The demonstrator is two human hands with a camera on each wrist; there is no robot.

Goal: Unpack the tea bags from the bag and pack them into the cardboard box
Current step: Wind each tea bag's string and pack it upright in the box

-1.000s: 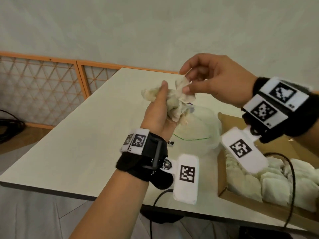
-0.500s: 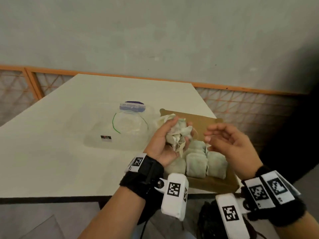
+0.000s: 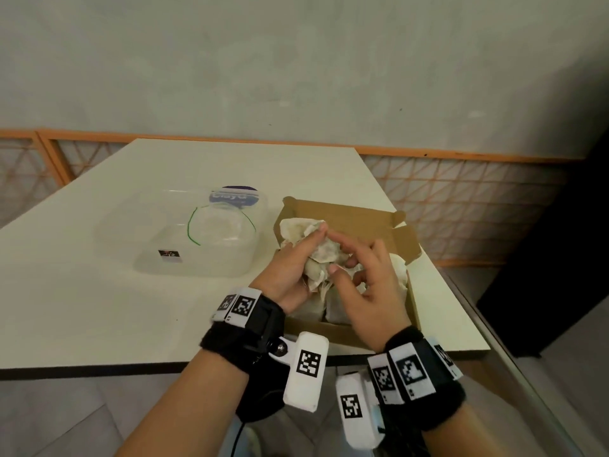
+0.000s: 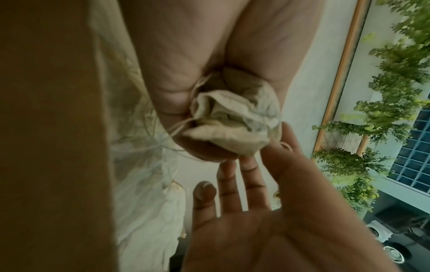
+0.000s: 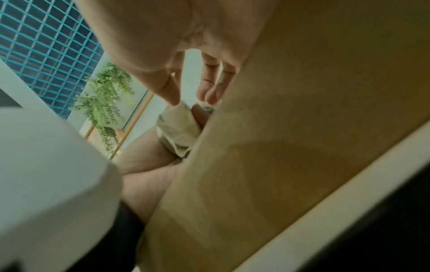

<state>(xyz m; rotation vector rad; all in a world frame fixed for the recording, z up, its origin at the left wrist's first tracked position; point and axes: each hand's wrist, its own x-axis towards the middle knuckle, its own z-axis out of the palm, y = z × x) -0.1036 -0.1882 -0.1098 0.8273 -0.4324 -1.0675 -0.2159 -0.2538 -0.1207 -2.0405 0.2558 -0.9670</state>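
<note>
Over the cardboard box (image 3: 346,216), at the right end of the table (image 3: 99,291), both hands meet. Left hand (image 3: 290,272): fingers curled round a crumpled bunch of tea bags (image 3: 316,249), held above the box interior; strings trail from the bunch in the left wrist view. Right hand (image 3: 369,291): fingers spread and only slightly bent, the tips touching or just beside the bunch; the wrist views suggest contact at the thumb tip, but blur makes this uncertain. Nothing is gripped by this hand. Packed tea bags (image 3: 336,311) lie in the box below the hands, mostly hidden by them. Clear plastic bag (image 3: 197,242): lying on the table just left of the box, apart from both hands, with pale contents dimly visible inside.
</note>
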